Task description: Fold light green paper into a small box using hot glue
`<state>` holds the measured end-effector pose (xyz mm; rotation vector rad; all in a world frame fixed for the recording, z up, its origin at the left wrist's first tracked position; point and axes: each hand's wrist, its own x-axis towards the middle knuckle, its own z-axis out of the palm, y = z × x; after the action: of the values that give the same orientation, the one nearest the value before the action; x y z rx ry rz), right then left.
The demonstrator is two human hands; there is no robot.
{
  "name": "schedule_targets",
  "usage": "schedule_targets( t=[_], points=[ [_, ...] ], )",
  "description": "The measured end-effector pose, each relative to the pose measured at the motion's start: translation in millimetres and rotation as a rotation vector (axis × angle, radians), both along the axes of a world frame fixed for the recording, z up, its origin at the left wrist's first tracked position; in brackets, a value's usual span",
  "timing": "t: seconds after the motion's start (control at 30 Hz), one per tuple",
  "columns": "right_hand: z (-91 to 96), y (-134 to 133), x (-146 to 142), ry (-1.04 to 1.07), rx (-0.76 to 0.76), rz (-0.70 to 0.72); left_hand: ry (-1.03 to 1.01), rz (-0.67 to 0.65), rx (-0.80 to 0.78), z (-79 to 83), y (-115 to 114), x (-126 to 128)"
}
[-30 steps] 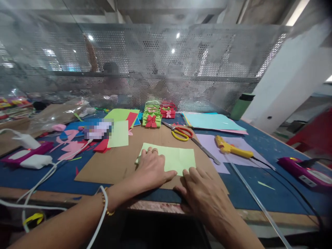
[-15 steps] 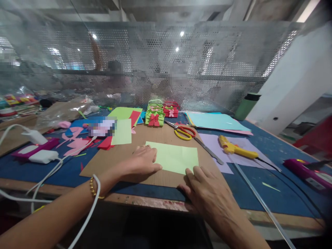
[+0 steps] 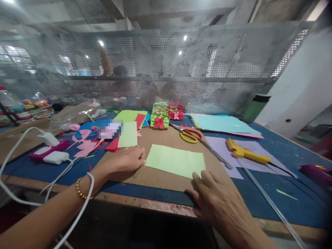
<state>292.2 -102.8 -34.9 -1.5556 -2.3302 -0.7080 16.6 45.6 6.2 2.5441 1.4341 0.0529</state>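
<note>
A light green sheet of paper (image 3: 176, 160) lies flat on a brown cardboard mat (image 3: 158, 138) in front of me. My left hand (image 3: 128, 159) rests on the cardboard just left of the sheet, fingers loosely curled, its tips at the paper's left edge and nothing held. My right hand (image 3: 216, 199) lies flat with fingers stretched out, fingertips touching the sheet's near right corner. A gold bracelet and a white cable cross my left wrist.
Beyond the mat are red and yellow scissors (image 3: 188, 134), a yellow glue gun (image 3: 245, 154), a metal ruler (image 3: 216, 156), small paper baskets with bows (image 3: 159, 119), stacked coloured sheets (image 3: 223, 123), pink cut-outs (image 3: 84, 145), chargers (image 3: 50, 154). A perforated metal screen (image 3: 166, 69) stands behind, people beyond it.
My left hand has slid leftwards off the green sheet onto the cardboard. The right hand has stayed at the sheet's near right corner. The view has shifted slightly.
</note>
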Motion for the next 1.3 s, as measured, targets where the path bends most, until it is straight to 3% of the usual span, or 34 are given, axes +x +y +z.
schedule_targets(
  t=[0.1,0.23,0.27,0.33,0.4,0.47,0.7,0.87,1.1,1.3],
  points=[
    [-0.9,0,1,0.005,-0.019,-0.008,0.005,0.037,0.069,0.5,0,-9],
    [0.2,0,1,0.004,-0.014,-0.016,-0.032,0.058,0.253,5.9,-30,1],
    [0.8,0,0,-0.004,-0.017,-0.015,-0.062,0.017,0.287,4.4,-40,7],
    [2.1,-2,-1,-0.029,-0.03,-0.013,-0.201,-0.223,0.334,-3.4,-61,22],
    [4.1,-4,-3,-0.035,-0.001,-0.011,-0.214,-0.41,0.295,-15.1,-77,35],
    [7.0,-6,-6,-0.022,0.037,-0.016,-0.205,-0.474,0.22,-25.9,-87,43],
    [17.8,-6,-9,0.04,-0.069,-0.003,-0.164,-0.444,0.198,-38.1,-89,43],
    [14.5,-13,-1,0.077,-0.041,0.023,-0.142,-0.426,0.247,-42.7,-89,43],
    [7.7,-34,16,0.102,-0.017,-0.083,-0.149,-0.441,0.313,-47.5,-87,43],
    [27.8,-44,13,0.12,0.075,-0.144,-0.169,-0.404,0.305,-47.7,-87,44]
  ],
)
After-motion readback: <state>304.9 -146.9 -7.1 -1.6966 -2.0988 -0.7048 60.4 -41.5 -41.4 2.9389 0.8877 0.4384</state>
